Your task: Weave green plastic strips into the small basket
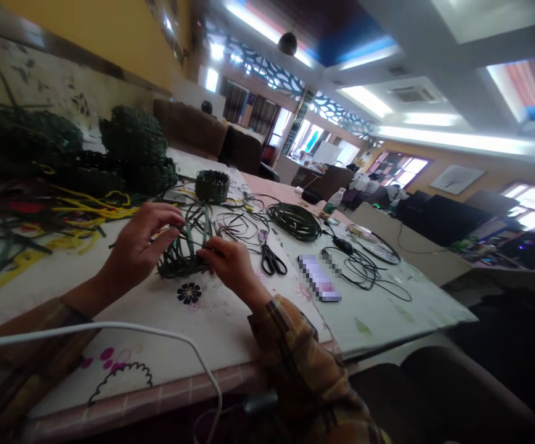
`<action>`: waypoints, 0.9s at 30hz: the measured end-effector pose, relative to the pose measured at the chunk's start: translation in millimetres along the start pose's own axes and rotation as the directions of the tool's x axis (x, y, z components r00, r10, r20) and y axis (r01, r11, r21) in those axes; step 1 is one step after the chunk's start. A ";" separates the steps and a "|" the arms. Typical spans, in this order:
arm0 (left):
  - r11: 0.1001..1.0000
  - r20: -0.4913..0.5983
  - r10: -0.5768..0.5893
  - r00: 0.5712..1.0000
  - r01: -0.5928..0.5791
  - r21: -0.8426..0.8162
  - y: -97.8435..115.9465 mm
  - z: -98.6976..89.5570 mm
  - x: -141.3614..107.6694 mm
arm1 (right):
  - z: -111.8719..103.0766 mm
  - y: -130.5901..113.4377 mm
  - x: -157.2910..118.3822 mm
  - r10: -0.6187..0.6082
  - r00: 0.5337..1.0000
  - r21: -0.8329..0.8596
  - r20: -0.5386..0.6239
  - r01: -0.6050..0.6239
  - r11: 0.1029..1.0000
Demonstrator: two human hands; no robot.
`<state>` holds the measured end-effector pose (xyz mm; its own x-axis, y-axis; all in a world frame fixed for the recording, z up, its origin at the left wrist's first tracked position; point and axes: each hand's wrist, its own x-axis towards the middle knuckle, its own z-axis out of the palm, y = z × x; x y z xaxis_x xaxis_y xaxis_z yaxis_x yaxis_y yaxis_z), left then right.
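Note:
A partly woven basket of dark green strips stands on the patterned tablecloth, with loose strips rising from its rim. My left hand is at its left side, fingers curved round toward the upright strips; what its fingertips hold, if anything, is hidden. On the right side, my right hand pinches a green strip between thumb and fingers at the rim. A small finished-looking woven basket sits just behind. Black-handled scissors lie to the right of my right hand.
Woven pieces and yellow strips are heaped at the left. Rightward lie a strip coil, a phone, a bottle and black cables. A white cable crosses in front of my left sleeve.

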<state>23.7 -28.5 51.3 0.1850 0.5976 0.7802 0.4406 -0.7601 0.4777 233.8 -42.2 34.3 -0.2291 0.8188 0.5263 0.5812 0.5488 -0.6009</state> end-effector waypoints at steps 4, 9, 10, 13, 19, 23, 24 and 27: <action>0.997 -0.148 0.045 0.988 -0.034 0.075 16.4 -27.2 -26.0 | -8.8 19.1 -8.0 0.081 0.996 0.202 -0.023 -0.075 0.977; 0.986 -0.047 -0.044 0.998 0.051 0.158 -0.4 -37.2 -45.4 | -20.8 39.7 -20.9 0.128 0.990 0.316 -0.054 -0.104 0.943; 0.967 -0.107 -0.182 0.977 0.197 0.161 -7.5 -34.2 -44.3 | -22.1 42.9 -23.2 0.130 0.990 0.321 -0.056 -0.105 0.941; 0.946 0.013 -0.306 0.952 0.303 0.116 -32.8 -19.6 -38.3 | -23.9 51.3 -28.8 0.111 0.992 0.317 -0.057 -0.088 0.945; 1.000 0.325 0.005 0.946 -0.011 0.017 -65.0 5.5 -42.0 | -24.7 62.8 -39.7 -0.027 0.995 0.243 -0.092 0.048 0.969; 0.987 0.337 0.111 0.935 -0.143 0.071 -57.7 11.5 -45.8 | -26.7 67.9 -47.4 -0.079 0.992 0.198 -0.093 0.097 0.975; 0.984 0.328 0.128 0.936 -0.162 0.080 -55.2 13.0 -45.5 | -26.9 69.6 -49.1 -0.081 0.993 0.190 -0.085 0.096 0.977; 0.972 0.298 0.186 0.936 -0.220 0.085 -53.7 18.3 -42.3 | -26.2 75.2 -52.9 -0.040 0.999 0.166 -0.022 0.043 0.985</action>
<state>8.2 -8.3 -14.7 0.5170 0.4942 0.6990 0.4624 -0.8484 0.2578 310.0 -48.6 -22.9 -0.2351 0.7924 0.5629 0.4330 0.6038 -0.6692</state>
